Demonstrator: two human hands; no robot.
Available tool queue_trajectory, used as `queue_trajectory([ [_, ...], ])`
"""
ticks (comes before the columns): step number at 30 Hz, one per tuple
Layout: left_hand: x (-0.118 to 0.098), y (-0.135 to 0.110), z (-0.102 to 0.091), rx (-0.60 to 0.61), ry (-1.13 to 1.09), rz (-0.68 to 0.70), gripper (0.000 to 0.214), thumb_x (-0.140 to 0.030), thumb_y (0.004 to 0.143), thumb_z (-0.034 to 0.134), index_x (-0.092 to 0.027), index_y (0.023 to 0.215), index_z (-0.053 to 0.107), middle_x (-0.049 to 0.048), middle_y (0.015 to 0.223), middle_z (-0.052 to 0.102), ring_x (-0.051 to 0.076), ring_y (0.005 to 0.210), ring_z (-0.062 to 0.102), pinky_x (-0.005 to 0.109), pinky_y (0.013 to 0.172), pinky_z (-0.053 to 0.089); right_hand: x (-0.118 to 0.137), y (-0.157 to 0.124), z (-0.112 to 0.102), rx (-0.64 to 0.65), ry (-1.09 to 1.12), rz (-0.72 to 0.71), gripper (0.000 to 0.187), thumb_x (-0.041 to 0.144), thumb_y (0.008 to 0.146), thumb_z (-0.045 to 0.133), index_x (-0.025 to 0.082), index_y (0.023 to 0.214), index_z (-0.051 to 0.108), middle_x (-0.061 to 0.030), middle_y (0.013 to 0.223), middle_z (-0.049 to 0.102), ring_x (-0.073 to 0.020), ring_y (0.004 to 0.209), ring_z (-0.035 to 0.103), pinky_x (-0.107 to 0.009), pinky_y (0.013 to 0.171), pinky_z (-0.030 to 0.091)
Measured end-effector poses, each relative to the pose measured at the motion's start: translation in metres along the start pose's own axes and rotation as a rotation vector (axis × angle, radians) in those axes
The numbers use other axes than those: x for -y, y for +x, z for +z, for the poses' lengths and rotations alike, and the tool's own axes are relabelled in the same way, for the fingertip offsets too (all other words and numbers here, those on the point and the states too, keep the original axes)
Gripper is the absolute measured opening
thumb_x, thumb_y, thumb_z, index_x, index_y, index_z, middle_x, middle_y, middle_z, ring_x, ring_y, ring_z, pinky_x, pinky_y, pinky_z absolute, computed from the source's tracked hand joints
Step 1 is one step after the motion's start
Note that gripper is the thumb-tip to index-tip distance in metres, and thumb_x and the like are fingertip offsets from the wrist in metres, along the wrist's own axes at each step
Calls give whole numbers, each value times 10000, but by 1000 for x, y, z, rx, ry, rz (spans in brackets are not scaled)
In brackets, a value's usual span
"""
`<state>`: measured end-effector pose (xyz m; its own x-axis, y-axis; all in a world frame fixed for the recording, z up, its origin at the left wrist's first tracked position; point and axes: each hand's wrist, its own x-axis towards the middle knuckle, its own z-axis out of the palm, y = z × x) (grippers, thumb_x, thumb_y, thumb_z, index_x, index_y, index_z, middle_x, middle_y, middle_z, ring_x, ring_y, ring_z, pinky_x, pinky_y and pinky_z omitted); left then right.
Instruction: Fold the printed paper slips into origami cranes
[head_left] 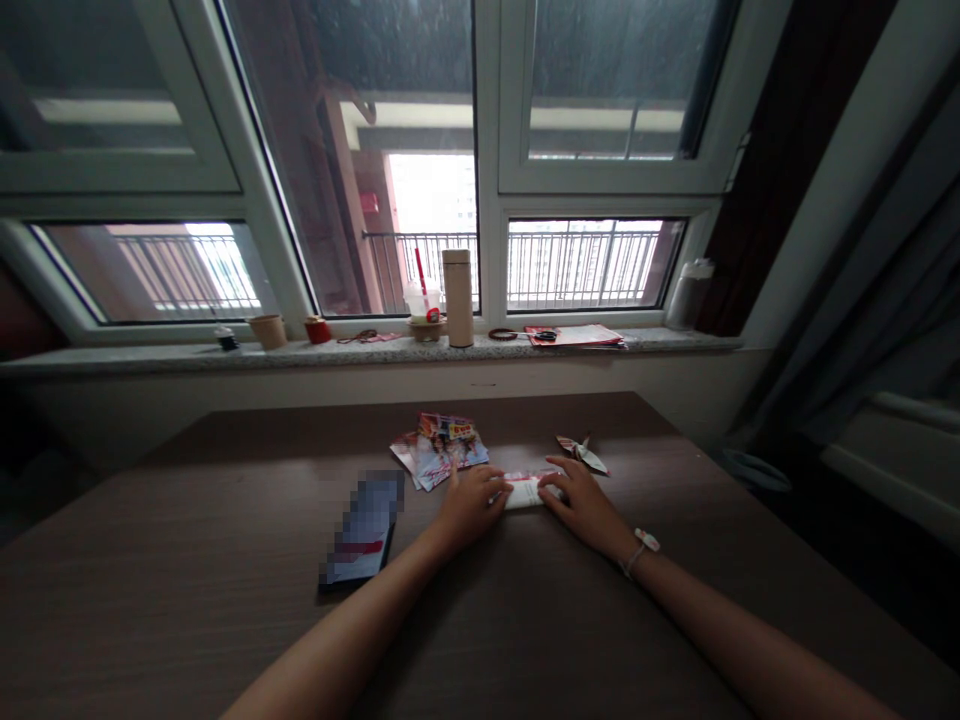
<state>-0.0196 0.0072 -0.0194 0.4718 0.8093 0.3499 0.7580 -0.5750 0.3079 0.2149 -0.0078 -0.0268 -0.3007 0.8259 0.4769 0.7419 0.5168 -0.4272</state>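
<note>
On the worktop (187, 580), a folded paper (523, 492) is lying toward the far edge. The left hand (469, 505) is touching its left end and the right hand (581, 503) its right end; whether each grip is pinching or only pressing, I cannot tell. A paper crane (592, 459) is resting toward the far right corner. Printed sheets (450, 455) are overlapping near the far edge, and a phone (367, 530) (its screen is appearing pixelated) is lying beside the left forearm (352, 630).
</note>
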Motion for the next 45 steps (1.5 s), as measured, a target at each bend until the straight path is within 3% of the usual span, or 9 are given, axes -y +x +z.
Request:
queue_trajectory([
  [4, -2, 0, -3, 24, -41, 29, 218, -322, 935, 518, -279, 1051, 696, 28, 1220, 669, 202, 1159, 583, 509, 1192, 164, 2, 0, -1, 62, -22, -20, 211, 341, 943, 495, 249, 1031, 662, -61, 1166, 638, -230, 1146, 552, -476, 1086, 338],
  [10, -8, -1, -9, 24, -29, 28, 188, -328, 905, 551, -253, 1011, 687, 50, 1149, 684, 232, 1157, 563, 562, 1187, 115, 6, 0, -3, 67, -56, -44, 259, 382, 945, 493, 252, 1090, 664, -60, 1101, 639, -218, 1076, 573, -444, 1050, 371],
  [14, -8, -1, -8, 39, 12, 47, 245, -323, 912, 539, -267, 1115, 664, 62, 1197, 657, 239, 1170, 550, 587, 1177, 120, 7, 0, -3, 90, -73, -47, 299, 399, 961, 463, 254, 1137, 658, -75, 1144, 614, -224, 1096, 554, -424, 1009, 409],
  [19, -6, -1, -5, 46, 48, 45, 254, -303, 924, 517, -284, 1128, 666, 52, 1242, 632, 233, 1197, 536, 580, 1178, 131, 4, -1, 0, 109, -89, -51, 329, 412, 975, 432, 276, 1189, 641, -73, 1273, 585, -236, 1204, 511, -453, 1062, 371],
  [29, -3, 2, -1, 54, 28, 15, 279, -311, 967, 456, -295, 1168, 649, 32, 1214, 641, 210, 1180, 539, 589, 1178, 93, 7, -1, -2, 109, -168, -48, 349, 397, 970, 449, 282, 1255, 614, -90, 1291, 538, -255, 1219, 464, -447, 1058, 374],
  [34, -4, 2, 0, 43, 54, 22, 285, -317, 965, 458, -296, 1175, 650, 29, 1210, 637, 205, 1170, 539, 535, 1181, 156, 18, -1, -9, 52, -201, -79, 367, 328, 945, 512, 304, 1307, 569, -87, 1219, 565, -254, 1152, 479, -438, 1021, 374],
  [39, -6, 1, -1, 21, 83, 40, 279, -309, 958, 464, -290, 1153, 663, 37, 1185, 642, 212, 1143, 532, 523, 1166, 191, 27, -2, -13, 84, -226, -133, 302, 231, 956, 470, 345, 1174, 645, -30, 1042, 648, -208, 1027, 542, -441, 1004, 327],
  [45, -7, -1, -5, 25, 4, 75, 242, -366, 915, 551, -284, 1086, 702, 40, 1135, 666, 245, 1118, 527, 585, 1137, 173, 26, 0, -11, 46, -264, -17, 234, 264, 941, 484, 297, 1044, 692, -20, 1085, 700, -233, 1105, 531, -479, 1043, 265],
])
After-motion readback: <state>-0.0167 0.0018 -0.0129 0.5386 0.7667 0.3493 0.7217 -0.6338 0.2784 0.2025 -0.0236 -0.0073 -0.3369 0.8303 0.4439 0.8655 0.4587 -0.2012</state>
